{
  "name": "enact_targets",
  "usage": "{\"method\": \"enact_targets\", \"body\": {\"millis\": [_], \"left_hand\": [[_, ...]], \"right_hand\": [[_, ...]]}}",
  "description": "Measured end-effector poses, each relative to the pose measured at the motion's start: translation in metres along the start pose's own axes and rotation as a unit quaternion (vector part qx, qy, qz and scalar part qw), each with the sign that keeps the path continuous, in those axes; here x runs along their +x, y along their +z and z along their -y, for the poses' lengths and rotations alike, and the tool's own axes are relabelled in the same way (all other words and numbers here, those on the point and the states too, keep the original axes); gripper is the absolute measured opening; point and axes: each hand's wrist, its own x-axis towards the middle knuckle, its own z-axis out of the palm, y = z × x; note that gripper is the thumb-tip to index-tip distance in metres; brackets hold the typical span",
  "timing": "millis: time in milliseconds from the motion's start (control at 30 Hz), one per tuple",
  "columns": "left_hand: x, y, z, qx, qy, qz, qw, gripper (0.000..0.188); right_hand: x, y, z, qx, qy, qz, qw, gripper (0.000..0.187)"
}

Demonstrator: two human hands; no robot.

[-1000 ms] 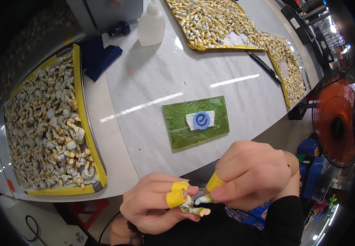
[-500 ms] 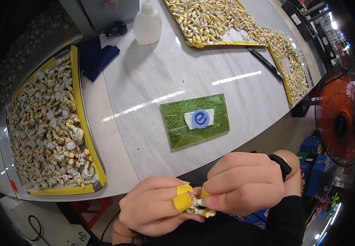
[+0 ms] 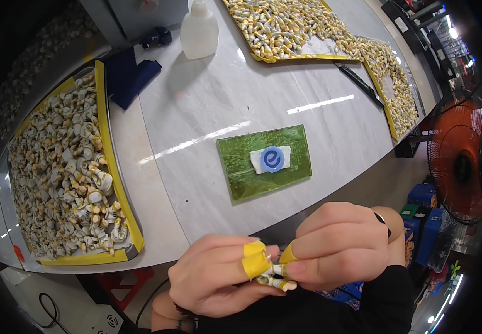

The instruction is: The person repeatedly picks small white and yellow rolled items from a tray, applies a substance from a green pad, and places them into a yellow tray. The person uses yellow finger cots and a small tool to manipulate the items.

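In front of my body, low in the view, both hands meet around a small painted figurine part (image 3: 277, 281), white with yellow bands and a peach-coloured end. My left hand (image 3: 213, 278) is closed on it, with yellow tape wrapped round its fingers. From the other side my right hand (image 3: 341, 247) pinches a white bit of it between thumb and index finger; that finger also wears yellow tape. Fingers cover much of the part, so I cannot tell whether it is one piece or two. Beyond the hands lies a green slab (image 3: 235, 181) bearing a white pad and a round blue cap (image 3: 273, 159).
A yellow-edged tray (image 3: 110, 139) of similar white parts stands at left. Two more trays, one yellow-rimmed (image 3: 308, 58), hold smaller pieces at the far right, beside a black knife-like tool (image 3: 358, 83). A white bottle (image 3: 199, 33), blue cloth (image 3: 135, 83) and orange fan (image 3: 461, 161) surround the table.
Both hands have shifted slightly to the right and turned a little. The part's peach-ended piece now shows more below the fingers. Both hands keep their hold.
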Motion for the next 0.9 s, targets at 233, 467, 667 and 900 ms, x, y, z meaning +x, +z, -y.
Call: {"method": "enact_targets", "body": {"millis": [233,467,667,900], "left_hand": [[-0.004,-0.003,0.009,-0.087,-0.02,0.005,0.996,0.034],[-0.01,-0.01,0.015,-0.312,-0.202,0.091,0.924,0.024],[-0.003,-0.018,0.009,-0.29,-0.262,0.163,0.906,0.017],[0.009,-0.073,-0.028,0.139,-0.079,0.142,0.977,0.021]], "right_hand": [[0.003,-0.005,0.003,0.085,0.076,0.004,0.993,0.011],[0.011,-0.012,-0.002,0.156,0.214,0.119,0.957,0.016],[0.014,-0.008,-0.003,0.165,0.203,0.165,0.951,0.02],[0.004,-0.017,0.001,0.179,0.191,0.161,0.952,0.027]]}}
